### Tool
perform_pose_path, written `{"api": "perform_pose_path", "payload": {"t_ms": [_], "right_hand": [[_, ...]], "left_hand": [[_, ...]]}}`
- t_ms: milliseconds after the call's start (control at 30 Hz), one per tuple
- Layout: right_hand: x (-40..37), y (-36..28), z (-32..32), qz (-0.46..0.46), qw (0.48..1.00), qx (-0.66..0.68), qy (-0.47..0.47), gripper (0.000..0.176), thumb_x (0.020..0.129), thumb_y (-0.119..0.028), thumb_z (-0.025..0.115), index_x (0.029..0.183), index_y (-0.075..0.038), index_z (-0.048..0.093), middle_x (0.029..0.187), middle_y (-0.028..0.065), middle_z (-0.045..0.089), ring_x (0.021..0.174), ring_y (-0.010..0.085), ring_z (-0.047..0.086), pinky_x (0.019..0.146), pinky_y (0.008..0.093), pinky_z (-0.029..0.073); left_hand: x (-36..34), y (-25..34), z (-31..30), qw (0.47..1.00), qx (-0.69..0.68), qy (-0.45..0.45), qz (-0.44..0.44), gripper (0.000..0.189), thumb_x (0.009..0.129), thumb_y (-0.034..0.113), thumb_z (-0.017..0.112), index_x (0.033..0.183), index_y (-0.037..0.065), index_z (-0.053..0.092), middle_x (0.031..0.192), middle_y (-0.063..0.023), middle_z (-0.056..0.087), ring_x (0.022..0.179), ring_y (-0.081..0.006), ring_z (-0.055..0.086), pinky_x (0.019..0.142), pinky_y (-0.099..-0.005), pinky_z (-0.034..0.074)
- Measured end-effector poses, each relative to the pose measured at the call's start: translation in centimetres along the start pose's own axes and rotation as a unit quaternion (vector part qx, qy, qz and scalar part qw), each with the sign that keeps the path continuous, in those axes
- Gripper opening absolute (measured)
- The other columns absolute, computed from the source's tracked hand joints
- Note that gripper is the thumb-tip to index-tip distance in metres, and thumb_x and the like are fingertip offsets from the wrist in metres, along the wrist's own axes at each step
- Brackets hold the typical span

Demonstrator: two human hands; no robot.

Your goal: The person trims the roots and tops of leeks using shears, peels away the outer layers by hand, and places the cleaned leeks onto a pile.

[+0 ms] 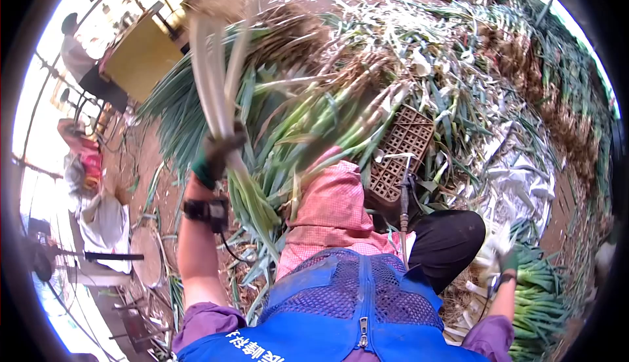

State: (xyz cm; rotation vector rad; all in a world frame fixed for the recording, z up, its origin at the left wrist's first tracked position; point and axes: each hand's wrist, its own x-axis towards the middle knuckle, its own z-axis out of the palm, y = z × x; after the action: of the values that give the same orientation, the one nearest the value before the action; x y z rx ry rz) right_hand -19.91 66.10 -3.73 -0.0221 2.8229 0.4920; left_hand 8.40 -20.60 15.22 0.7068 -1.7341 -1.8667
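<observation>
Left of the crate point(405, 147), the left hand point(219, 153) is clenching top-heavy onions point(213, 80) that could slip; right hand point(503, 258) grip unclear

White characters point(252, 347), probably Chinese, stand on the blue vest point(367, 306) (cropped, too small to read).

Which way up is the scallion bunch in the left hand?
Roots up: the left hand grips the scallion bunch mid-stalk, white stalks rising above it, green leaves hanging below.
</observation>
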Motion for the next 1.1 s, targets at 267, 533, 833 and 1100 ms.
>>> {"api": "perform_pose_path", "payload": {"t_ms": [267, 533, 833, 1100], "right_hand": [[2.2, -1.9, 3.2, -0.005, 0.959, 0.061, -0.278, 0.069, 0.084, -0.043, 0.071, 0.133, 0.004, 0.053, 0.106, 0.0238, 0.069, 0.093, 0.0339, 0.067, 0.079, 0.0468, 0.054], [11.1, -26.7, -42.4, -0.385, 0.733, 0.474, 0.299, 0.045, 0.098, -0.026, 0.063, 0.137, -0.006, 0.052, 0.109, 0.0144, 0.066, 0.098, 0.0229, 0.065, 0.079, 0.0346, 0.056], [-14.1, -38.6, -47.4, -0.672, 0.467, 0.246, 0.519, 0.052, 0.083, -0.008, 0.074, 0.130, 0.001, 0.055, 0.124, 0.0208, 0.064, 0.120, 0.0320, 0.062, 0.101, 0.0403, 0.055], [-15.3, -37.8, -32.5, -0.686, 0.681, 0.103, 0.233, 0.076, 0.073, -0.035, 0.078, 0.137, -0.002, 0.052, 0.127, 0.0201, 0.064, 0.117, 0.0352, 0.063, 0.106, 0.0482, 0.043]], "left_hand": [[-0.9, 11.9, -6.5, 0.988, -0.064, -0.027, 0.140, 0.060, 0.086, 0.013, 0.076, 0.136, -0.004, 0.048, 0.098, -0.0052, 0.061, 0.087, -0.0182, 0.067, 0.085, -0.0336, 0.056], [-6.1, 21.9, -2.1, 0.987, 0.047, -0.026, 0.154, 0.052, 0.088, 0.019, 0.068, 0.132, -0.004, 0.054, 0.088, -0.0038, 0.058, 0.079, -0.0146, 0.061, 0.080, -0.0311, 0.054], [-5.7, 15.2, 8.6, 0.917, 0.360, -0.173, -0.008, 0.039, 0.081, 0.023, 0.082, 0.108, -0.001, 0.070, 0.082, -0.0045, 0.069, 0.065, -0.0118, 0.063, 0.064, -0.0265, 0.053], [-9.0, 1.1, 22.3, 0.644, 0.600, -0.475, 0.020, 0.053, 0.073, 0.042, 0.077, 0.114, 0.010, 0.068, 0.102, -0.0199, 0.072, 0.097, -0.0383, 0.069, 0.086, -0.0458, 0.054]]}}
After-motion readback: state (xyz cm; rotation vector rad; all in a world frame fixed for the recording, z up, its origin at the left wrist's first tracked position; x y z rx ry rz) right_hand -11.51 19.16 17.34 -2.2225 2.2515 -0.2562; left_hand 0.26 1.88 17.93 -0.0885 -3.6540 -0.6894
